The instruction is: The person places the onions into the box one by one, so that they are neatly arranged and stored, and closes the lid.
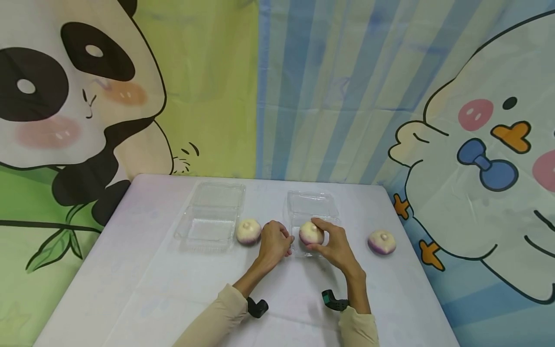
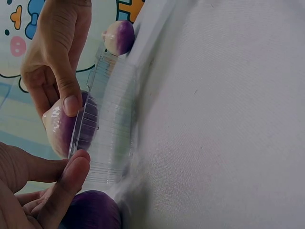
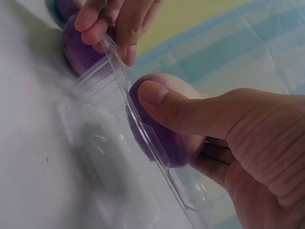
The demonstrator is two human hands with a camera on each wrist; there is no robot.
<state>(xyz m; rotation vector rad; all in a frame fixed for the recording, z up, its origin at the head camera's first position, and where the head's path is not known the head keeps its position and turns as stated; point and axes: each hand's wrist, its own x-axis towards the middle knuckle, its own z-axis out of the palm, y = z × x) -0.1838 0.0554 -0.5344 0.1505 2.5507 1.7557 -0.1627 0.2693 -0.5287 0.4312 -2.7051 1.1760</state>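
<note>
My right hand (image 1: pixel 337 246) grips a purple-and-white turnip (image 1: pixel 310 234) between thumb and fingers. The turnip is at the rim of a clear plastic clamshell box (image 3: pixel 102 157), its purple underside partly below the rim in the right wrist view. With thumb and fingertips, my left hand (image 1: pixel 274 242) pinches the near-left corner of that box. The box's lid (image 1: pixel 311 202) lies back, away from me. Just left of my left hand sits a second turnip (image 1: pixel 248 232), touching nothing I can make out. Another turnip (image 1: pixel 381 242) rests on the right of the table.
A larger clear clamshell box (image 1: pixel 211 230) stands with its lid raised on the left of the white table (image 1: pixel 173 299). Behind the table hangs a printed cloth (image 1: pixel 303 96) with cartoon animals. Each wrist wears a black camera mount (image 1: pixel 257 307).
</note>
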